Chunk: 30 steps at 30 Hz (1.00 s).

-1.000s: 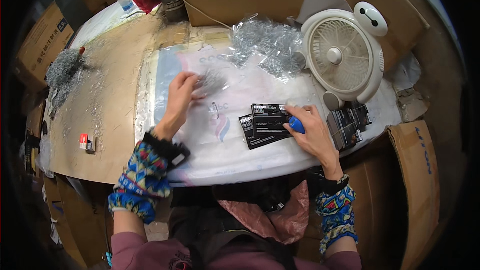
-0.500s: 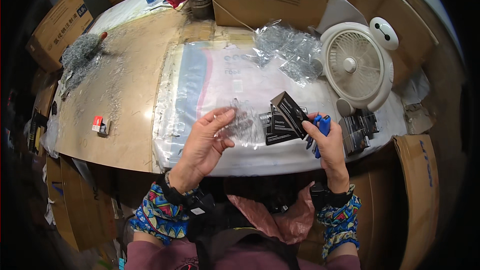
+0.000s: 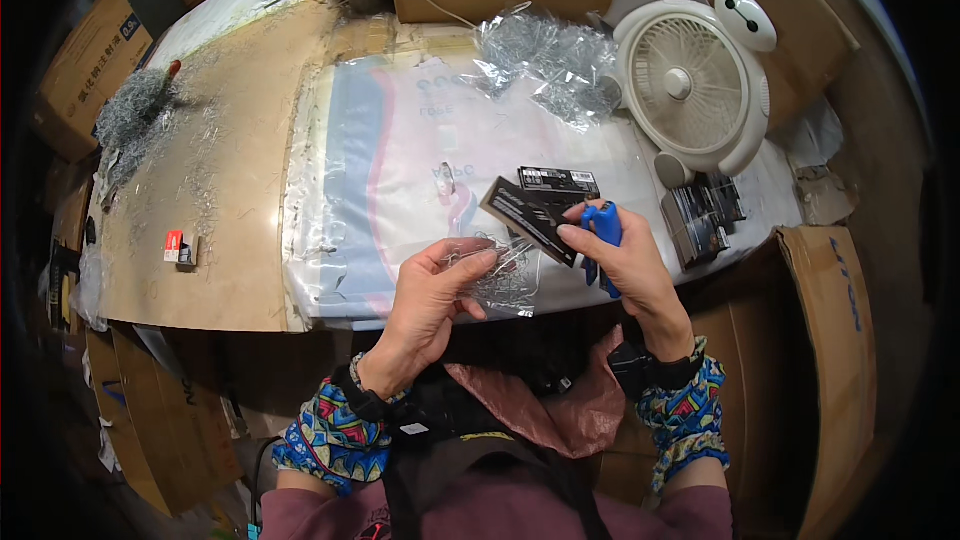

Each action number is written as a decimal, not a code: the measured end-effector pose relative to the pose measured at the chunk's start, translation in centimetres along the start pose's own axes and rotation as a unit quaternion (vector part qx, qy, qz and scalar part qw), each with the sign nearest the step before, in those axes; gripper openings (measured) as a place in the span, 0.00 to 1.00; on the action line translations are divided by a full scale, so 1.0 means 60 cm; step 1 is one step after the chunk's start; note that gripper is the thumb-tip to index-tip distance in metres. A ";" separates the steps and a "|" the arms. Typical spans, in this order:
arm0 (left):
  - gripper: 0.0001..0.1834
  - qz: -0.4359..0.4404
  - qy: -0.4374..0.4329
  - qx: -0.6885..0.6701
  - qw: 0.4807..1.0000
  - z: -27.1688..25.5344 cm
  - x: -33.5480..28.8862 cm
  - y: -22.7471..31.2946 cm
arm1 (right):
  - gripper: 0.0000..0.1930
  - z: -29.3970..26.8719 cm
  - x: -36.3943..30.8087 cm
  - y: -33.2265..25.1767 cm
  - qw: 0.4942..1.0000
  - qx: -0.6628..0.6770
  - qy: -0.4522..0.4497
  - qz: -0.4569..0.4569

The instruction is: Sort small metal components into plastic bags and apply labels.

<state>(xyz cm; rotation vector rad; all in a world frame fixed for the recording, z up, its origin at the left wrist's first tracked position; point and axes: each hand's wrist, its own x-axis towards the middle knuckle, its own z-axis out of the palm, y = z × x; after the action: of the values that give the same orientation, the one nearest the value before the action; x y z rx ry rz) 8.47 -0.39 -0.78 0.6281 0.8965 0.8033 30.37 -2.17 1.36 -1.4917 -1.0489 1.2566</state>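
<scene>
My left hand (image 3: 430, 305) pinches a crinkled clear plastic bag (image 3: 508, 288) between thumb and fingers, above the near edge of the table. Thin, fine lines show in the bag, but I cannot make out whether they are contents or creases. Between the thumb and forefinger of my right hand (image 3: 635, 265) is a flat black printed card packet (image 3: 527, 220), tilted, its lower end close to the bag. The same hand also keeps a blue-handled tool (image 3: 606, 225) in its palm; its working end is hidden. Just beyond lies another black packet (image 3: 557, 180) on the table.
A pile of clear plastic bags (image 3: 548, 62) lies at the back, beside a white fan (image 3: 690, 80). Stacked black packets (image 3: 697, 225) sit at the right. On the left are a small red-and-white box (image 3: 180, 249) and a grey wiry heap (image 3: 135, 120). An open carton (image 3: 835, 330) stands lower right.
Both hands have come nearer to me and closer together. The black packet in my right hand has swung left, toward the bag. The whole view has shifted slightly.
</scene>
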 end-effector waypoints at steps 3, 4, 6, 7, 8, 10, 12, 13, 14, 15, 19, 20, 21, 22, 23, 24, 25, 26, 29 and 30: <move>0.15 0.005 -0.003 0.016 1.000 0.013 -0.001 -0.003 | 0.13 0.012 -0.002 -0.014 0.999 -0.030 -0.010 0.014; 0.15 0.008 -0.003 0.022 1.000 0.017 -0.001 -0.003 | 0.13 0.016 -0.002 -0.016 0.998 -0.057 -0.022 -0.013; 0.15 0.010 -0.011 0.030 0.999 0.015 -0.001 -0.007 | 0.13 0.020 0.003 -0.008 0.993 -0.105 -0.028 -0.055; 0.15 0.014 -0.017 0.038 0.999 0.014 -0.001 -0.009 | 0.13 0.020 0.005 -0.003 0.993 -0.104 -0.027 -0.054; 0.15 0.013 -0.018 0.039 0.999 0.015 -0.002 -0.008 | 0.14 0.019 0.007 0.001 0.986 -0.143 -0.017 -0.085; 0.13 -0.022 0.005 0.011 1.000 0.015 -0.005 -0.006 | 0.14 0.020 0.008 0.001 0.977 -0.182 -0.008 -0.115; 0.12 -0.011 0.009 0.008 1.000 0.005 -0.001 -0.015 | 0.15 0.021 0.006 -0.007 0.978 -0.179 -0.032 -0.106; 0.12 0.001 0.012 0.004 1.000 0.003 -0.001 -0.018 | 0.15 0.022 0.005 -0.006 0.978 -0.179 -0.032 -0.106; 0.12 0.001 0.012 0.004 1.000 0.004 -0.004 -0.019 | 0.15 0.024 0.005 -0.003 0.972 -0.197 -0.028 -0.127; 0.12 0.020 0.032 0.016 0.999 0.006 -0.005 -0.021 | 0.15 0.025 0.006 -0.001 0.965 -0.216 -0.023 -0.147; 0.12 0.090 0.056 0.069 0.992 0.013 -0.010 -0.031 | 0.20 0.045 0.016 -0.010 0.957 0.045 0.211 -0.195; 0.12 0.088 0.053 0.069 0.992 0.018 -0.013 -0.034 | 0.21 0.043 0.021 -0.012 0.955 0.073 0.209 -0.198; 0.12 0.115 0.057 0.098 0.987 0.023 -0.015 -0.035 | 0.22 0.044 0.024 -0.012 0.952 0.102 0.205 -0.201; 0.12 0.142 0.061 0.127 0.980 0.026 -0.017 -0.036 | 0.22 0.047 0.026 -0.007 0.952 0.102 0.208 -0.201; 0.12 0.141 0.058 0.128 0.980 0.026 -0.017 -0.038 | 0.23 0.051 0.029 0.002 0.960 0.097 0.194 -0.177; 0.12 0.152 0.068 0.129 0.977 0.027 -0.018 -0.039 | 0.24 0.057 0.029 0.007 0.968 0.091 0.177 -0.152; 0.12 0.164 0.077 0.130 0.975 0.027 -0.017 -0.039 | 0.24 0.064 0.023 0.006 0.971 0.095 0.165 -0.141; 0.12 0.164 0.077 0.130 0.975 0.027 -0.015 -0.038 | 0.24 0.067 0.022 0.008 0.971 0.092 0.165 -0.149; 0.11 0.161 0.074 0.137 0.975 0.024 -0.017 -0.037 | 0.25 0.067 0.024 0.010 0.959 0.121 0.191 -0.173; 0.11 0.166 0.077 0.145 0.972 0.026 -0.017 -0.039 | 0.25 0.066 0.026 0.009 0.945 0.153 0.217 -0.193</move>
<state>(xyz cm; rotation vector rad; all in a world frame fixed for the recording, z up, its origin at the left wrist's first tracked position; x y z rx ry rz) 10.21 -2.73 -1.34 1.0022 1.0771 1.0406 26.66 -0.36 0.14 -1.1767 -0.7608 0.7278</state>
